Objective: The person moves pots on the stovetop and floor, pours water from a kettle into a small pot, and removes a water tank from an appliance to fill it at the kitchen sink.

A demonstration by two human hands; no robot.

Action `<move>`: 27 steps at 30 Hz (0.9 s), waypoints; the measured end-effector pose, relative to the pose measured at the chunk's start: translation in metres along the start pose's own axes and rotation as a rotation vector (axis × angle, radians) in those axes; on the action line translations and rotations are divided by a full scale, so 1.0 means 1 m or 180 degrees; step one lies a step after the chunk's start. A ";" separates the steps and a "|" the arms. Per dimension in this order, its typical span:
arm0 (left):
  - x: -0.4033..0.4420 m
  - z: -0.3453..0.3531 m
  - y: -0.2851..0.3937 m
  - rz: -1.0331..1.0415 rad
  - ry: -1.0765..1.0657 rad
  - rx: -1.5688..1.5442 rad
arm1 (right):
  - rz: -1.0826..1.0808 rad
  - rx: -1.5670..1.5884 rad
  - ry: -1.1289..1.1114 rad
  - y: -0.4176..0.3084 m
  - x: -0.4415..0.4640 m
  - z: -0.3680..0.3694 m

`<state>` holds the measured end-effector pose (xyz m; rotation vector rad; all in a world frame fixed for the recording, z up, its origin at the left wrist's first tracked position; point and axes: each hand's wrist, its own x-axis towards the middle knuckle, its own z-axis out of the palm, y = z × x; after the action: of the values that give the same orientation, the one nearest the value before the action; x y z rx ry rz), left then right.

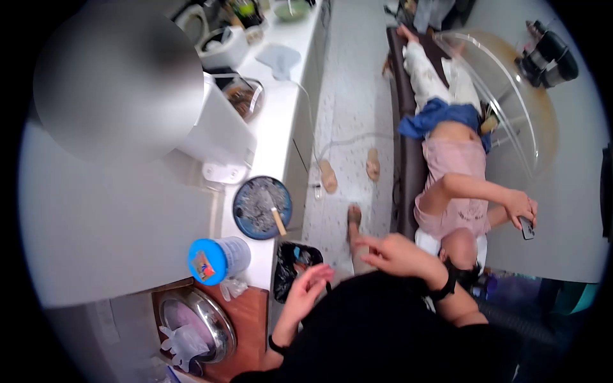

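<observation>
My left hand (310,293) hangs in the air with nothing in it, its fingers stretched out, near a bin (287,281) lined with a black bag. To its right, my right hand (399,256) is raised over the floor, holding nothing, with its forefinger extended. On the white counter (258,265) to the left sits a dark blue round dish (237,220) of grey, speckled matter, and a white-and-tan stick (278,221) rests across its rim. A clear tub with a blue lid (203,260) lies beside it, near a crumpled clear plastic piece (234,289).
A person (456,159) lies on a dark brown bed (403,127) at right, holding a phone (527,228). Slippers (327,177) and a cable (357,136) are on the floor. A metal bowl (223,329) with a plastic glove (185,345) stands lower left. A white appliance (220,131) occupies the counter.
</observation>
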<state>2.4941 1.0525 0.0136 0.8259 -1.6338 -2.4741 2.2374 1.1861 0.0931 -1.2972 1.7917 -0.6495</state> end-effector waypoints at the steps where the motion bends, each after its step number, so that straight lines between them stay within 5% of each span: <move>1: 0.023 0.000 0.006 -0.0072 0.0004 -0.0021 | 0.0008 0.0068 0.0045 0.008 0.010 -0.016; 7: 0.180 0.016 0.067 -0.0394 0.0159 -0.0056 | 0.0254 0.0131 0.0571 0.062 0.072 -0.152; 19: 0.491 0.069 0.218 -0.0269 -0.0712 0.0439 | 0.0897 0.1225 0.1305 0.167 0.126 -0.342; 27: 0.739 0.060 0.306 -0.0274 -0.1424 0.0870 | 0.1025 0.1270 0.1847 0.250 0.273 -0.492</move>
<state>1.7637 0.7214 0.0034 0.3784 -2.1567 -2.6749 1.6546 0.9885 0.0761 -0.5606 2.1157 -1.2075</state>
